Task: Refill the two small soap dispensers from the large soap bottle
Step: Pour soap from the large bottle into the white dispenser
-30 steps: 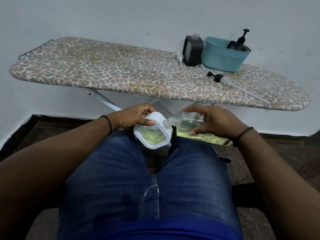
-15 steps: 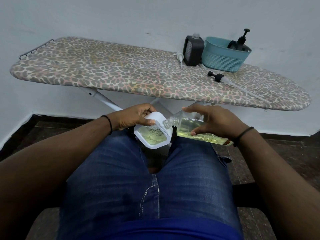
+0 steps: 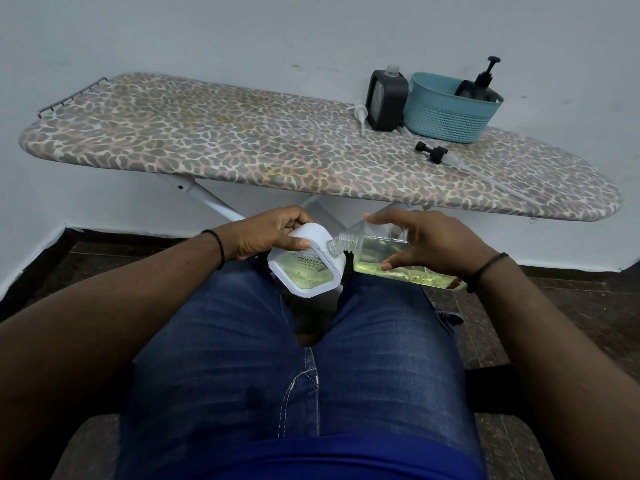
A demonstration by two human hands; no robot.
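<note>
Over the lap, in front of the ironing board (image 3: pixel 242 147), left hand (image 3: pixel 266 233) grips the white soap dispenser (image 3: pixel 306 266), thumb across its top edge, fingers curled behind; dispenser tilted, clear face showing yellow-green liquid inside. Right hand (image 3: pixel 429 245) holds the large clear soap bottle (image 3: pixel 377 259) nearly on its side, fingers over the top, thumb underneath; bottle partly filled with yellow soap, uncapped neck touching the dispenser's upper right corner. Whether liquid is flowing can't be told. Both hands sit just below the board's near edge, above blue jeans (image 3: pixel 294 358). On the board's far right end, by the wall: black soap dispenser (image 3: pixel 387 98) upright, no pump on its neck, touching a teal basket (image 3: pixel 450 114) to its right; a black pump head (image 3: pixel 486 72) sticks up from inside the basket. White pump (image 3: pixel 360 114) lies just left of the black dispenser. Black pump with clear tube (image 3: pixel 433 152) lies on the board in front of the basket.
</note>
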